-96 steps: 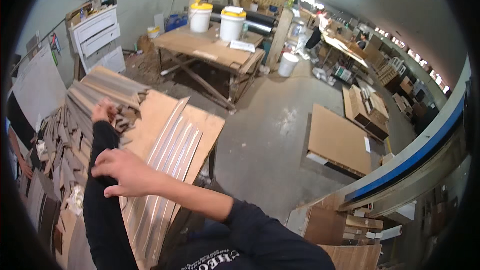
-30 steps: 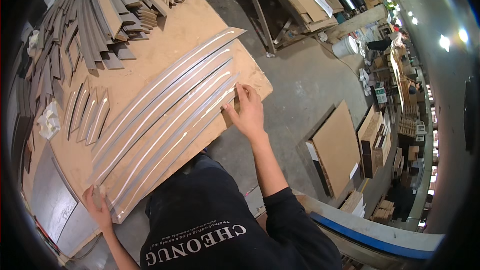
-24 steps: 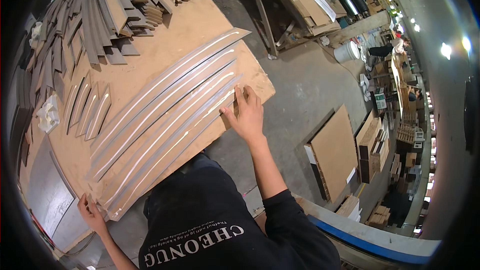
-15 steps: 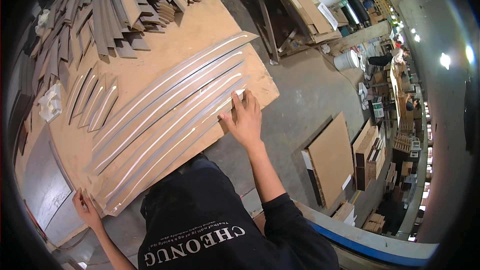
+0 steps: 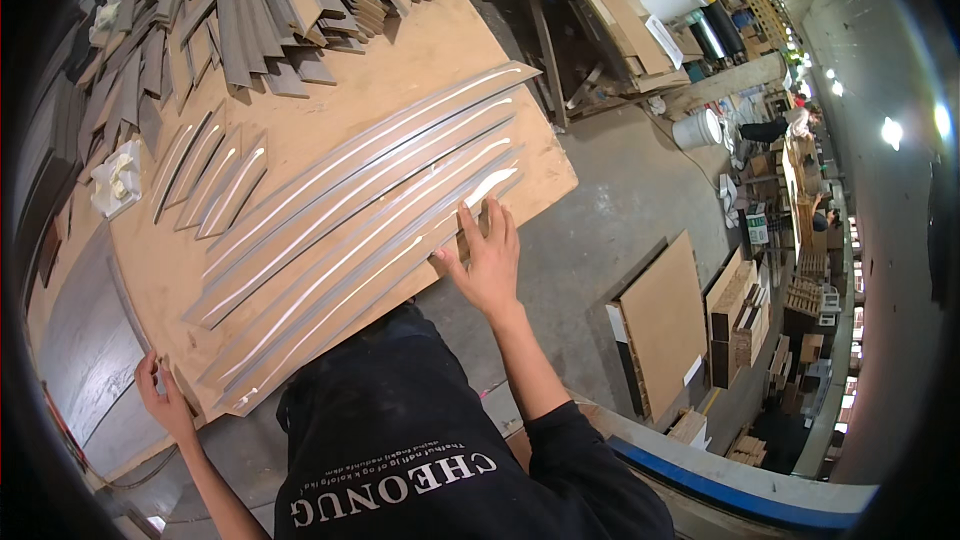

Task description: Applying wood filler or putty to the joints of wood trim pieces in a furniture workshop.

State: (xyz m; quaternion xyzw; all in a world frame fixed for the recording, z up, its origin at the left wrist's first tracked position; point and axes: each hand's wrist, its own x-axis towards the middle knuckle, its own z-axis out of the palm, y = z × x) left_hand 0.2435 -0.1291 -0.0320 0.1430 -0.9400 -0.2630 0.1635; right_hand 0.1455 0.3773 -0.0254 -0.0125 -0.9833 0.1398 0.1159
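Observation:
My right hand (image 5: pixel 485 265) rests over the nearest of several long curved grey strips (image 5: pixel 375 152), close to its right end. Its thumb and fingers are spread, with the fingertips against the strip beside a thick white smear (image 5: pixel 492 183). White glue-like lines run along the strips, which lie side by side on a tan tabletop (image 5: pixel 420 45). At the near left corner of the tabletop, my left hand (image 5: pixel 163 402) has its fingers loosely bent and apart, beside a curved grey panel (image 5: pixel 85 340). Nothing shows in its grasp.
Shorter strips with white lines (image 5: pixel 232 190) lie to the left, near a white container (image 5: pixel 117 182) with pale contents. A large pile of loose strips (image 5: pixel 250 10) covers the far left. Flat boards (image 5: pixel 655 325) stand on the floor at right, with a white bucket (image 5: pixel 697 127) farther off.
My right hand has slid slightly down and left along the nearest strip, and a broader white smear shows above its fingertips. My left hand has shifted slightly up and left in view.

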